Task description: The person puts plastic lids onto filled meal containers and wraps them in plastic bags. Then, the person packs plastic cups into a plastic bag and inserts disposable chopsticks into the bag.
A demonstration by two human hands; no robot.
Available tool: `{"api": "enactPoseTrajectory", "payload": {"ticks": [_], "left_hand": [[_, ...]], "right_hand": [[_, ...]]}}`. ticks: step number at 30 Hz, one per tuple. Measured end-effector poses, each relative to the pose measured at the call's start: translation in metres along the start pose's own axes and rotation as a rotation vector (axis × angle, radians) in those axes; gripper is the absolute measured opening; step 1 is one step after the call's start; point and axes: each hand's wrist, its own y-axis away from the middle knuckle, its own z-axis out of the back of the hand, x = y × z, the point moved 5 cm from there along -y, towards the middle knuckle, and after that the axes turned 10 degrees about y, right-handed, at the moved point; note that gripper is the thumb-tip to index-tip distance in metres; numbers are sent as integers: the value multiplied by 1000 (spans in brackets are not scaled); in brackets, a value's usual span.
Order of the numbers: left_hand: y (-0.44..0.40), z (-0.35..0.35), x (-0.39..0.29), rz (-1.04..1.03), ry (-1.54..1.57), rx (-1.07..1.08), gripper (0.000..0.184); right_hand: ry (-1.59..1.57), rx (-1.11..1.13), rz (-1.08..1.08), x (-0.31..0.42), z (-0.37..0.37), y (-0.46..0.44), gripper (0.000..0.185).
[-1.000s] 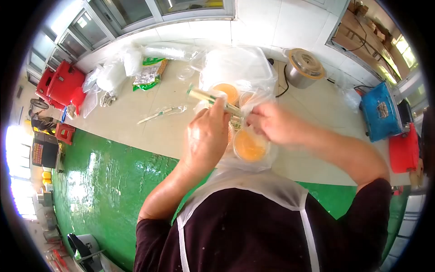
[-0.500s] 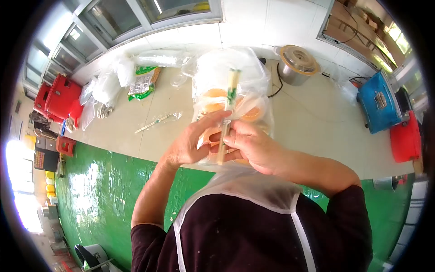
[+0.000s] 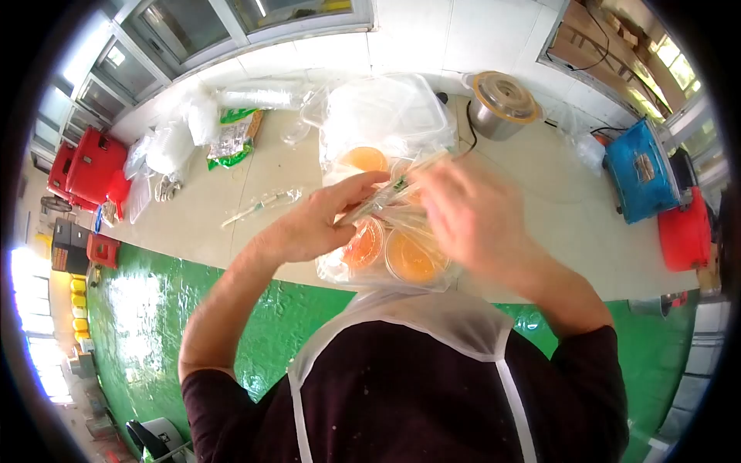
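Observation:
My left hand (image 3: 312, 220) is closed around a pair of chopsticks (image 3: 377, 202) in a clear wrapper with green print. They lie at a slant above the tubs, their far end toward my right hand. My right hand (image 3: 482, 216) is smeared by motion at the right of the chopsticks, so its grip cannot be made out. Beneath both hands stand several round clear tubs with orange contents, such as a front left tub (image 3: 363, 245) and a front right tub (image 3: 413, 256). They are on or in a clear plastic bag (image 3: 332, 272).
Another wrapped utensil (image 3: 258, 207) lies on the table (image 3: 532, 231) to the left. Behind the tubs are clear plastic containers (image 3: 386, 108). A green-and-clear packet (image 3: 235, 137), a lidded steel pot (image 3: 498, 116), a blue box (image 3: 642, 171) and a red box (image 3: 91, 166) stand around.
The chopsticks have tipped from nearly upright in view to a slant. My right hand has moved up and right, away from my left hand. More of the front tubs shows.

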Motion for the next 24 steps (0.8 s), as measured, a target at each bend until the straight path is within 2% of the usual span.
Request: {"api": "enactPoseTrajectory", "payload": {"ticks": [3, 4, 5, 7, 8, 10, 11, 12, 13, 15, 16, 17, 19, 20, 22, 24], "left_hand": [[-9, 3, -13, 64, -243, 46, 54], [-10, 5, -17, -54, -528, 25, 40], [-14, 9, -20, -222, -661, 34, 37], [-21, 16, -21, -555, -899, 55, 31], [-25, 14, -27, -684, -927, -12, 25], [-28, 6, -32, -759, -1107, -176, 22], [-29, 2, -36, -800, -1199, -260, 20], [-24, 5, -37, -666, -1169, -485, 12], [-17, 8, -33, -399, -1012, -479, 12], [4, 13, -18, 128, -674, -443, 12], [7, 9, 1, 174, -457, -294, 13], [6, 3, 8, 227, -398, -231, 14], [1, -8, 14, 311, -280, -116, 16], [0, -6, 9, 340, -25, -137, 17], [-2, 1, 11, 261, -86, -97, 19], [0, 6, 16, 222, -134, -57, 19]], "right_hand": [[209, -125, 103, -28, -26, -12, 16], [283, -180, 136, -34, -31, -18, 13], [358, -231, 169, -35, -31, -21, 12], [-531, 121, -69, -34, -53, -18, 16], [-972, 300, -197, -24, -68, -11, 20], [-1535, 439, -161, 7, -91, -12, 21], [-1695, 399, -206, 18, -93, -16, 20], [-1855, 361, -252, 30, -94, -20, 19], [-2016, 322, -299, 37, -95, -25, 18], [-1947, 254, -232, 41, -98, -36, 18], [-1917, 232, -208, 44, -103, -37, 19], [-1791, 216, -209, 44, -105, -38, 20], [-1523, 177, -196, 39, -99, -44, 21], [-1409, 231, -136, 37, -90, -39, 20], [-316, -291, 322, 29, -38, -8, 20], [123, -774, 157, -1, -5, -2, 21]]}}
